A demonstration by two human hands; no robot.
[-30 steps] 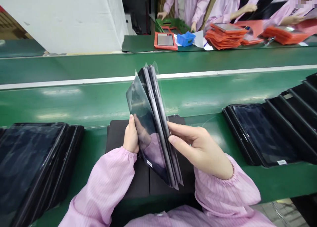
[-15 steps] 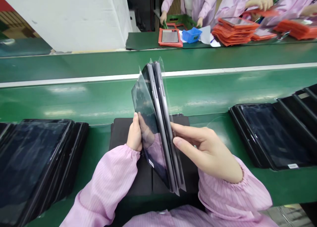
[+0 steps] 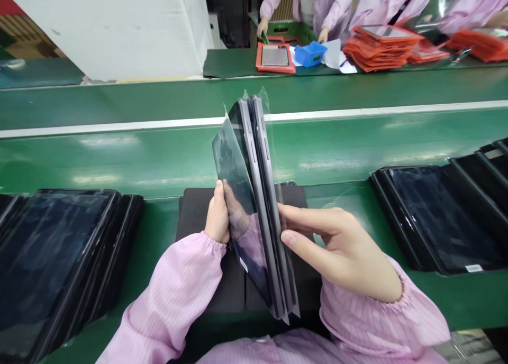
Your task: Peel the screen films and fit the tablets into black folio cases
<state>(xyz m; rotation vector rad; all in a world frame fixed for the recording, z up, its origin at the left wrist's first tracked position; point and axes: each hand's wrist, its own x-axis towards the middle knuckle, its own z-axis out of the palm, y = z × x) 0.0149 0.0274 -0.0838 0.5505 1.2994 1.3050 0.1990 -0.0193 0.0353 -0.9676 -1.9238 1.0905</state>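
Two slim tablets [image 3: 260,194] with dark screens and grey edges stand nearly upright, side by side, in front of me. Clear protective film [image 3: 234,163] stands partly away from the left tablet's screen, and more film sticks out along the right one. My left hand [image 3: 217,213] grips their far-left side, thumb showing, other fingers mostly hidden. From the right, my right hand [image 3: 337,242] has its thumb and fingertips pressed at the right tablet's edge and outer face. Beneath them lies a black folded case or pad [image 3: 226,287], partly covered.
A stack of dark tablets [image 3: 59,247] lies at the left, another stack [image 3: 440,216] at the right. Across the green conveyor [image 3: 159,152], co-workers in pink sleeves [image 3: 333,15] stand by orange-framed pieces [image 3: 381,46], a blue bin [image 3: 310,53] and a green crate [image 3: 297,30].
My right hand has shifted slightly right and down along the tablets, its fingers still at the edge. The tablets have barely moved. Across the line, a co-worker's hand has lifted away from the orange pile.
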